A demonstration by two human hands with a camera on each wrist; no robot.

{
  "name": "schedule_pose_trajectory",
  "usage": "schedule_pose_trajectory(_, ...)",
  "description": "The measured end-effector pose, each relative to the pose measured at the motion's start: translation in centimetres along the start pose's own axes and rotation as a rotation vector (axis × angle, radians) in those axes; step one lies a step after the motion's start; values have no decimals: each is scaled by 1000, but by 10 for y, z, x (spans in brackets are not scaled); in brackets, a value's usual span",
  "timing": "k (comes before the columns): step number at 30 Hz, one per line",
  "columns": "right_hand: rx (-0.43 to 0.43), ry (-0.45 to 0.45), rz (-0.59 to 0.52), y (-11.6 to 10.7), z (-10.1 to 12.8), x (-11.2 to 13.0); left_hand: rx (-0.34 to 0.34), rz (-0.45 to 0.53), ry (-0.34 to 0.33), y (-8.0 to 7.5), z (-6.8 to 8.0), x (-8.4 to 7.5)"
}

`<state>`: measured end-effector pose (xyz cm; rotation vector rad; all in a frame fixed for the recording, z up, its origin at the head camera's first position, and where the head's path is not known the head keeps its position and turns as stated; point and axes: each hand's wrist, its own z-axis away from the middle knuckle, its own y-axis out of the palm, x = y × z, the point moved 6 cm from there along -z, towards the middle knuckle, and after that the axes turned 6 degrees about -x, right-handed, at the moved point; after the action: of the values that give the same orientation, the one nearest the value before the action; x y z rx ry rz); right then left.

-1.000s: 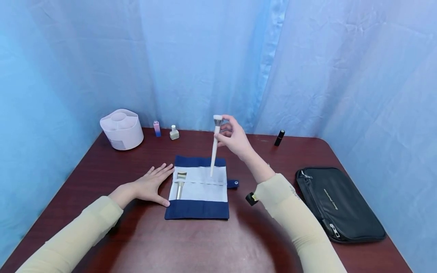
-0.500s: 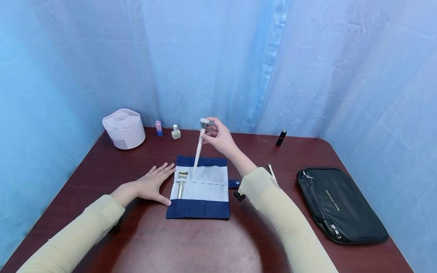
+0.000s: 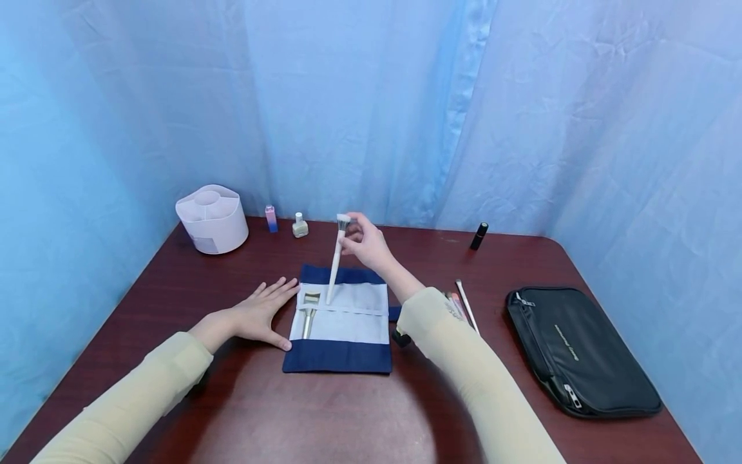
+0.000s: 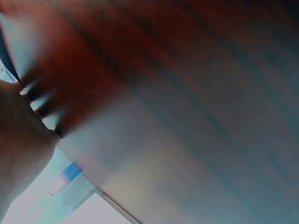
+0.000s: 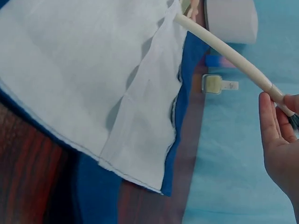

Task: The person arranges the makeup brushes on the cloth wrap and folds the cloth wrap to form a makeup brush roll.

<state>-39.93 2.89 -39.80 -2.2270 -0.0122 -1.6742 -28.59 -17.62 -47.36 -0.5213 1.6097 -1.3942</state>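
A white-handled makeup brush (image 3: 335, 264) is pinched by my right hand (image 3: 366, 245) near its bristle end, bristles up. Its handle tip points down over the pale lining of the navy brush roll (image 3: 336, 356), close to the row of pocket openings. In the right wrist view the handle (image 5: 229, 51) slants toward the pocket edge. A flat gold-toned brush (image 3: 308, 316) sits in the roll's leftmost pocket. My left hand (image 3: 255, 317) lies with fingers spread at the roll's left edge; in the left wrist view the hand (image 4: 23, 126) shows only partly.
Several brushes (image 3: 466, 306) lie beyond my right sleeve, partly hidden by it. A black zip case (image 3: 582, 351) lies at the right. Along the back stand a white organizer (image 3: 212, 225), a pink-blue tube (image 3: 271, 219), a nail polish bottle (image 3: 299, 225) and a black tube (image 3: 478, 236).
My right hand has moved left and lower with the brush, its tip now nearer the pockets beside the gold-toned brush. Brushes behind the right sleeve have come into view. The left hand stays put.
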Motion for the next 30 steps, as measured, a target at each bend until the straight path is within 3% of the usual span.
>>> schedule_pose_trajectory(10,13,131,-29,3,1,-24,-1,-16,4,2,3,1)
schedule_pose_trajectory(17,80,245,-18,10,7,-37,-2,-9,-2,2,2,-1)
schedule_pose_trajectory(25,149,269,33,19,17,-44,3,-5,-10,1,0,-2)
schedule_pose_trajectory(30,198,266,146,21,22,-46,-1,-17,-8,0,-1,-1)
